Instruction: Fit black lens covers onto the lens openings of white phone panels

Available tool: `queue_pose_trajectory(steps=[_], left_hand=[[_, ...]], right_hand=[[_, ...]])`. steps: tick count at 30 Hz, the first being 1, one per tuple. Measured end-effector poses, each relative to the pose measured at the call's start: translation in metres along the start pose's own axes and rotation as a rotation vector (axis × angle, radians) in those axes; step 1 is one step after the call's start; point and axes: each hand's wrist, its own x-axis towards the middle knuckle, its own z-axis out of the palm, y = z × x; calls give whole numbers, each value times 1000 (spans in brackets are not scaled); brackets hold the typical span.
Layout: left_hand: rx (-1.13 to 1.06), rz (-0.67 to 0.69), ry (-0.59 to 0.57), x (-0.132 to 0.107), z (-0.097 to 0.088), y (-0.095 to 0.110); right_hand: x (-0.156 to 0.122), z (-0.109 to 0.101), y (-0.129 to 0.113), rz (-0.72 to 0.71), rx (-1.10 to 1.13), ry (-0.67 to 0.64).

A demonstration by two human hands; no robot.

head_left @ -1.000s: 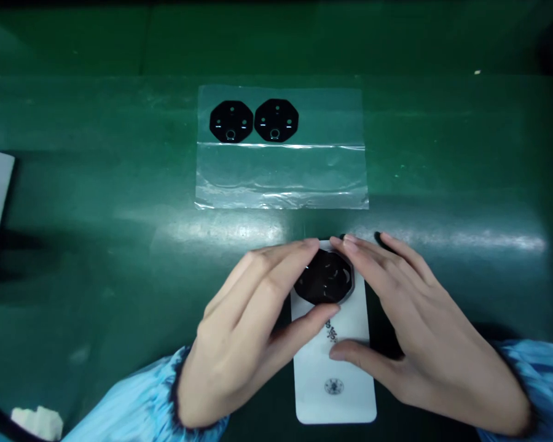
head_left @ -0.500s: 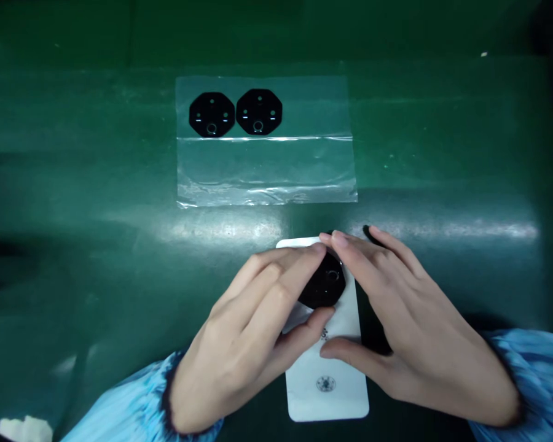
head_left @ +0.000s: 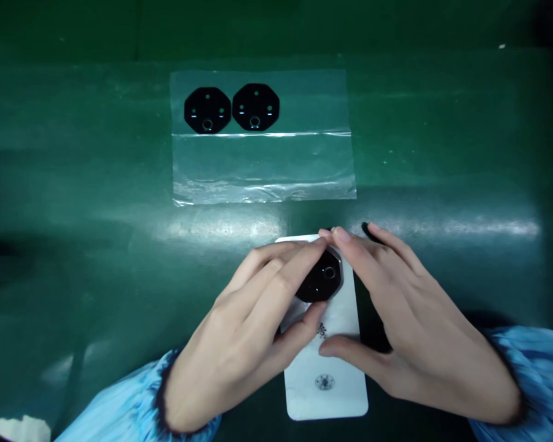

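A glossy black octagonal plate (head_left: 326, 279) with a ring mark lies over the upper part of a white rounded card (head_left: 325, 402), tilted a little so its edge catches light. My left hand (head_left: 246, 325) pinches the plate, its thumb at the near edge and its fingers across the far left side. My right hand (head_left: 408, 313) reaches in from the right, fingertips by the plate's far edge beside my left fingertips; whether they touch it I cannot tell. Its thumb is spread away over the card. Dark print and a round emblem show on the card, the rest hidden by my hands.
Farther back, a clear plastic sheet (head_left: 262, 162) lies on the green table surface (head_left: 96, 153). On it sit a left black octagonal plate (head_left: 207, 109) and a right one (head_left: 256, 106), side by side. A whitish scrap (head_left: 23, 430) is at the bottom left.
The plate has tipped slightly, so its right edge now shows as a lighter rim. My left thumb has shifted a little up and left with it. My right hand stays nearly still.
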Motion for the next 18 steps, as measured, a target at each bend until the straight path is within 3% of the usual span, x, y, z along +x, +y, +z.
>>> queue_pose_trajectory(steps=[18], left_hand=[[26,-41,5,1,0,2]], right_hand=[[-1,-1,0,5,-19,1]])
